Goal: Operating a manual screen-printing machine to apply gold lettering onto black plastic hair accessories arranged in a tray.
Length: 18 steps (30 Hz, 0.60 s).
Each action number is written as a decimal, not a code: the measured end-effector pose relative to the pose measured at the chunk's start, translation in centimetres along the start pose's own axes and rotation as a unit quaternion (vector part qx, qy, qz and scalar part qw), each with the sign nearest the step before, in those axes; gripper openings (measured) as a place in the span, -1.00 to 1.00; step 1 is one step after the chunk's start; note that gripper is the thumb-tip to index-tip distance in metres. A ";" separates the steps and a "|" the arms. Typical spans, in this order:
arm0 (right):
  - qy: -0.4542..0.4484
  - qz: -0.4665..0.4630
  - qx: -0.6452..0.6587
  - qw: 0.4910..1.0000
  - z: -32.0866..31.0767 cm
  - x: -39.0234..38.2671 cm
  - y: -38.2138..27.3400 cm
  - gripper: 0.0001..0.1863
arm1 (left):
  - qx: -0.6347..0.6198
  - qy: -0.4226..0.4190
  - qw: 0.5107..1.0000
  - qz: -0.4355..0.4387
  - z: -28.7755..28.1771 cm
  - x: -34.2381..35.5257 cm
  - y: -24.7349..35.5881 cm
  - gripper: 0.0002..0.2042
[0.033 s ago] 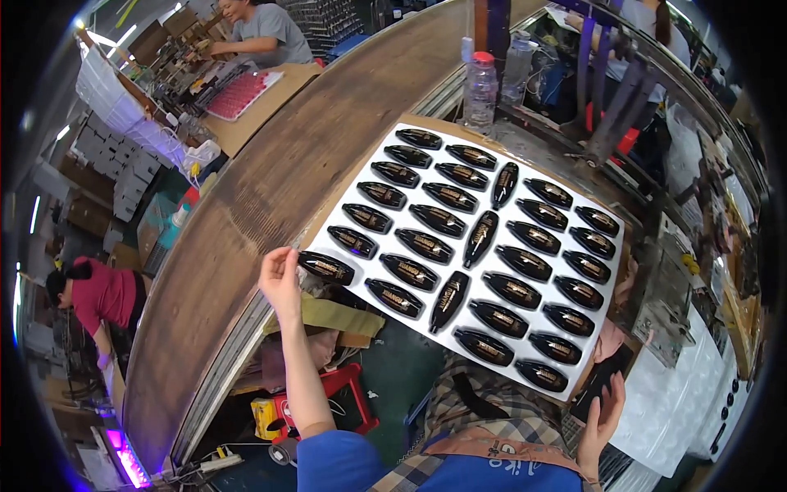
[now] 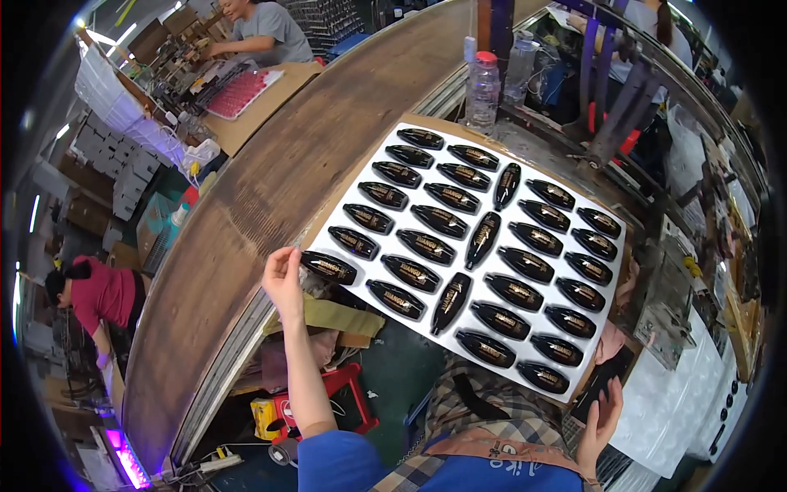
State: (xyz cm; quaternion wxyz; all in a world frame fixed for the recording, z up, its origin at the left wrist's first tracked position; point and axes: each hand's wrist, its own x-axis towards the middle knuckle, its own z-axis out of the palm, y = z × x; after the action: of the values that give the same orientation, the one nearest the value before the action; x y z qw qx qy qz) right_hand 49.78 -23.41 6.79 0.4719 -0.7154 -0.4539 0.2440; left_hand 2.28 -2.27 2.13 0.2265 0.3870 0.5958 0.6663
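Observation:
A white sheet (image 2: 379,289) lies at a slant in front of me, with rows of glossy black spindle-shaped pieces (image 2: 484,238) bearing gold print. Most lie slantwise, while a few in the middle point upward. At the left corner of the sheet, thumb and fingers of my left hand (image 2: 284,285) are pinched at the tip of a black piece (image 2: 329,267). Whether they also touch the sheet's edge is hard to see. My right hand (image 2: 602,420) holds nothing, its fingers apart, just off the sheet's near right corner.
A curved-looking brown wooden tabletop (image 2: 270,164) runs along the left. Beyond the sheet stands a clear bottle with a red cap (image 2: 484,90), beside a metal frame (image 2: 611,107). White sheeting (image 2: 668,402) lies at right. A red stool (image 2: 352,394) stands below; other people work further off.

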 end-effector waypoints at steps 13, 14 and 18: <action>-0.009 0.156 0.138 0.978 2.2 -0.5 2.9 -0.54 | 0.153 -0.048 0.987 0.031 0.8 1.2 -3.9 -0.90; -0.002 0.198 0.151 0.969 2.3 -0.2 2.7 -0.54 | 0.155 -0.063 0.984 0.056 0.6 1.3 -4.2 -0.84; 0.014 0.275 0.186 0.943 3.3 1.0 2.0 -0.55 | -0.033 -0.026 0.989 -0.139 0.7 0.7 -3.7 -0.63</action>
State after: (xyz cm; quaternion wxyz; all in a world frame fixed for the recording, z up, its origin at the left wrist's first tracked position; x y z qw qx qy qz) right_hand 48.50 -21.32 3.68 0.5172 -0.7155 -0.1790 0.4341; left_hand 1.78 -0.61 -1.30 0.3447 0.3101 0.6157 0.6372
